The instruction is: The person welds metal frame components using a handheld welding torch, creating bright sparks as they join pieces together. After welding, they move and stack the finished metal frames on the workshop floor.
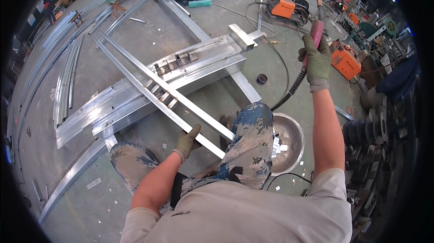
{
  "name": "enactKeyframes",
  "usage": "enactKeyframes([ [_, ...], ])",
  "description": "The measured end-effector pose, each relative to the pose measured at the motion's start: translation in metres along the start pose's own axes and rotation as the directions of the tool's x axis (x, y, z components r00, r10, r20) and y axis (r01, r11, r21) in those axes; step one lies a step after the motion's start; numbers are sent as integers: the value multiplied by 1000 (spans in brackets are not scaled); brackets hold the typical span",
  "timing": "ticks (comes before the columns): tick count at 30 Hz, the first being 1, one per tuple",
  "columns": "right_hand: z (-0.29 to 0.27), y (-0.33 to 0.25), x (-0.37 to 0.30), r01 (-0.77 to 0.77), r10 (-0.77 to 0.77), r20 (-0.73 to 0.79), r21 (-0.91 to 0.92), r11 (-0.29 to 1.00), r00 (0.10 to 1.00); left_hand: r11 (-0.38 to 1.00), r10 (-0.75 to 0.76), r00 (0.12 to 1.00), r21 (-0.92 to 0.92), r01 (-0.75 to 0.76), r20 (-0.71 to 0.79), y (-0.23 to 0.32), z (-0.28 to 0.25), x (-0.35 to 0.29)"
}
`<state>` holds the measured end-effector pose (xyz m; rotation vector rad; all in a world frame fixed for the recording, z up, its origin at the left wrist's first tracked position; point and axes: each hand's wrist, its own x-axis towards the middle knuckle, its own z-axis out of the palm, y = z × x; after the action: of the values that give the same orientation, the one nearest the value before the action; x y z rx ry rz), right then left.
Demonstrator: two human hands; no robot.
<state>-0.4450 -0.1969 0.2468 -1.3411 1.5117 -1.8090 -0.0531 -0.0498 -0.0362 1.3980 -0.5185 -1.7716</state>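
Head view, left fingers (195, 131) apparently gripping bar (156, 100) edge, torch (317, 29) well clear

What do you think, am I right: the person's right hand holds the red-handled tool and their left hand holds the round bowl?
Not quite: the head view shows the left hand holding a long metal bar, not the round bowl. The right hand does hold the red-handled tool.

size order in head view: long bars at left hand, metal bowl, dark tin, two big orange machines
1. Long bars
2. Metal bowl
3. Upper orange machine, lower orange machine: too alike to rank
4. Dark tin
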Motion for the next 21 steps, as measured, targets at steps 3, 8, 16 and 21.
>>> enactKeyframes([
  [3, 4, 36, -4, -76, 79, -72, 54, 996, 994, 1000, -4, 1000, 8, 4, -17, -3, -8, 3],
  [8, -13, 114, -6, -280, 308, -185, 163, 946, 933, 996, -20, 999, 88, 23, -36, -6, -8, 4],
  [16, -42, 221, -9, -598, 726, -181, 454, 660, 664, 998, -22, 997, 49, 25, -72, -5, -8, -1],
  [21, -64, 284, -44, -771, 870, -24, 451, 449, 493, 994, -51, 995, 96, 59, -84, 7, 4, -8],
])
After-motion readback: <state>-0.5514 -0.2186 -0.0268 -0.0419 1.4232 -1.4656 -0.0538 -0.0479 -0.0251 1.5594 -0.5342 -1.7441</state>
